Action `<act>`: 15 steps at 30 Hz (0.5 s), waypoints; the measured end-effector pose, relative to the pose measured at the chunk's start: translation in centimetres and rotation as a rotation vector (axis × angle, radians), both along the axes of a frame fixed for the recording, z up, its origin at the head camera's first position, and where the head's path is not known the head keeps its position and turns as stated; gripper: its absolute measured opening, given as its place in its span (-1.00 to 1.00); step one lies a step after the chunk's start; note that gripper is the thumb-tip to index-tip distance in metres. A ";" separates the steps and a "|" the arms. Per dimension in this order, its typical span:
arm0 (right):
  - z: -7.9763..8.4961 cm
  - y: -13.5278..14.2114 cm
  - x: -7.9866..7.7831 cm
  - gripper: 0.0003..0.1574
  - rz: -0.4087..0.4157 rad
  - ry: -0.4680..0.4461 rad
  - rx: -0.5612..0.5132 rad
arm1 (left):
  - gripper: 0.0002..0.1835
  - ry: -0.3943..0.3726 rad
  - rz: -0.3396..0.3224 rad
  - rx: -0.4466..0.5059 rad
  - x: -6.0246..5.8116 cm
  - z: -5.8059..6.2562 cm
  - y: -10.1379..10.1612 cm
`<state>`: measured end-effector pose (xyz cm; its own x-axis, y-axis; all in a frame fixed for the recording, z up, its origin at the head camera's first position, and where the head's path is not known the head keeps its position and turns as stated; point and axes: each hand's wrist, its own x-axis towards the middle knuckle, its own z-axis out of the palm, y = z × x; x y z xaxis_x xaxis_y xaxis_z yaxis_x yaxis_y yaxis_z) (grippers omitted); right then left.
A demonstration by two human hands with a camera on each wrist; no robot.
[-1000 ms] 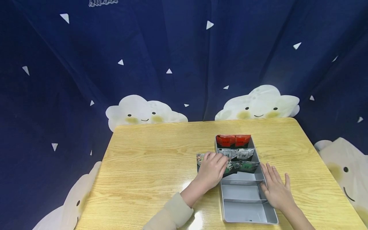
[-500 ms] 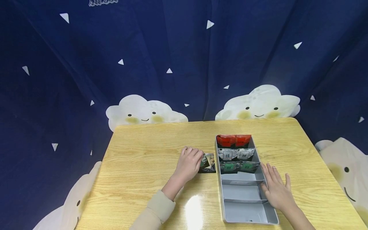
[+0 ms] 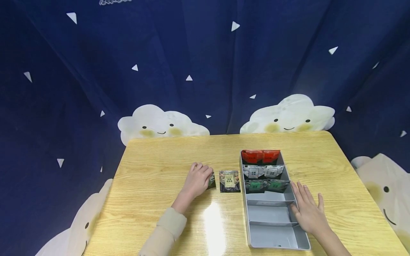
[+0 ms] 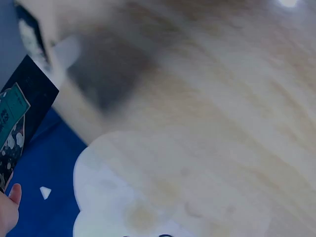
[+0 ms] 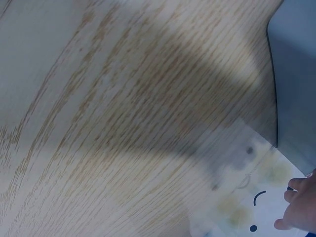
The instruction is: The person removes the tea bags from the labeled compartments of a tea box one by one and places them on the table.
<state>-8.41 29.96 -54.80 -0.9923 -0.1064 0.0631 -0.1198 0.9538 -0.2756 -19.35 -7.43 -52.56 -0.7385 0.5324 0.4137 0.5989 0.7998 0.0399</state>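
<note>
My left hand (image 3: 196, 179) holds a dark foil packet (image 3: 211, 180) low over the table, left of the tray; its fingers cover most of it. In the left wrist view the same packet (image 4: 29, 106) shows a teal-green label, tilted beside the visible finger. Just right of that hand, a black packet with a pale yellow label (image 3: 229, 181) lies flat. The long grey divided tray (image 3: 272, 236) has red packets (image 3: 260, 156), silver-white packets (image 3: 263, 172) and green-labelled packets (image 3: 266, 185) standing in its far three compartments. Against the tray's right side, my right hand (image 3: 309, 211) rests with fingers extended.
The wooden table (image 3: 160, 167) ends at a dark blue curtain (image 3: 205, 64) with cloud prints at the back and sides. Low dividers (image 3: 272, 223) cross the tray. Light glares off the table in front of the left hand.
My left hand has moved left from the tray's third compartment, carrying a green-labelled packet. That uncovered the yellow-labelled packet on the table. My right hand and the tray have stayed put.
</note>
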 end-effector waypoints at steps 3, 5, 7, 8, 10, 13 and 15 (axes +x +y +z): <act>0.0 0.1 0.0 -0.06 -0.002 -0.011 -0.002 | -0.88 -0.059 -0.004 -0.075 -0.4 -1.0 -0.3; 0.1 0.1 0.0 -0.05 -0.003 -0.017 -0.002 | -0.89 -0.093 -0.004 -0.130 -0.6 -1.7 -0.4; 0.2 0.1 0.0 -0.05 -0.004 -0.017 -0.002 | -0.89 -0.114 -0.004 -0.171 -0.8 -2.2 -0.5; 0.2 0.1 0.0 -0.05 -0.005 -0.016 -0.002 | -0.89 -0.120 -0.003 -0.186 -0.9 -2.4 -0.5; 0.2 0.0 0.0 -0.06 -0.004 -0.010 -0.003 | -0.90 -0.117 0.008 -0.207 -1.1 -2.7 -0.6; 0.2 0.0 0.0 -0.05 -0.002 0.001 -0.003 | -0.91 -0.107 0.034 -0.218 -1.4 -3.3 -0.5; 0.1 -0.1 0.0 -0.04 0.000 0.009 -0.002 | -0.93 -0.104 0.056 -0.217 -1.6 -3.7 -0.3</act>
<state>-8.44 29.91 -54.65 -0.9917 -0.1061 0.0723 -0.1221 0.9531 -0.2768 -20.94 -7.76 -56.26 -0.8021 0.5576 0.2139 0.5551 0.8282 -0.0774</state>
